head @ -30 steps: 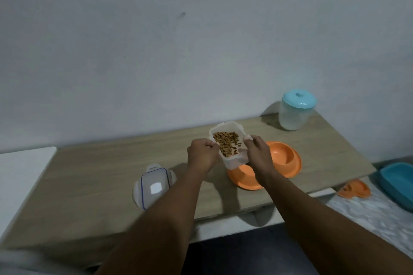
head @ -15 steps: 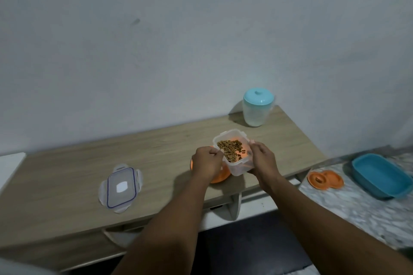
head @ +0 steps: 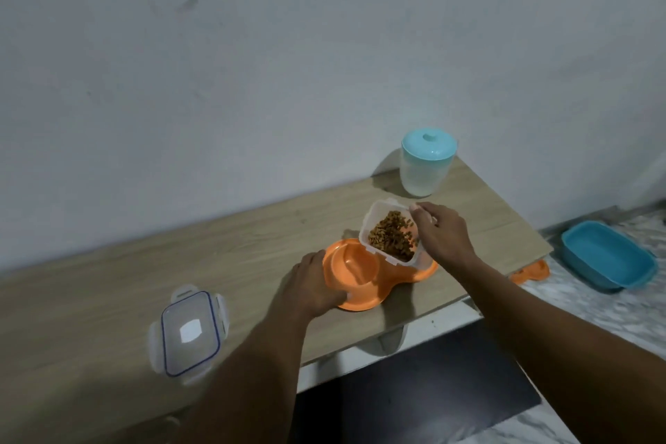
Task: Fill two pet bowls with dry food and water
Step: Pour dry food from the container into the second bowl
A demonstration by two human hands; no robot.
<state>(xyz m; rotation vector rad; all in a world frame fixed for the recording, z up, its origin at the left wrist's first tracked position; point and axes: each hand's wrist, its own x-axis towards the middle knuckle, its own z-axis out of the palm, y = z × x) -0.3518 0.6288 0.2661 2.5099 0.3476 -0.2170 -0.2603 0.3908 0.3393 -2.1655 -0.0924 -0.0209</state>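
Observation:
An orange double pet bowl (head: 356, 272) lies on the wooden table (head: 108, 281), and its left well shows no food. My left hand (head: 311, 287) holds the bowl's left rim. My right hand (head: 441, 236) grips a clear plastic container of brown dry food (head: 391, 236), tilted above the bowl's right well, which it hides. A clear water jar with a teal lid (head: 425, 162) stands at the table's back right corner.
The container's clear lid with a blue seal (head: 189, 332) lies on the table to the left. A teal tub (head: 609, 256) and a small orange dish (head: 531, 272) sit on the marble floor at right. The wall runs close behind the table.
My left hand let go of the food container and moved down to the bowl's left rim. My right hand alone now holds the container, tilted over the bowl.

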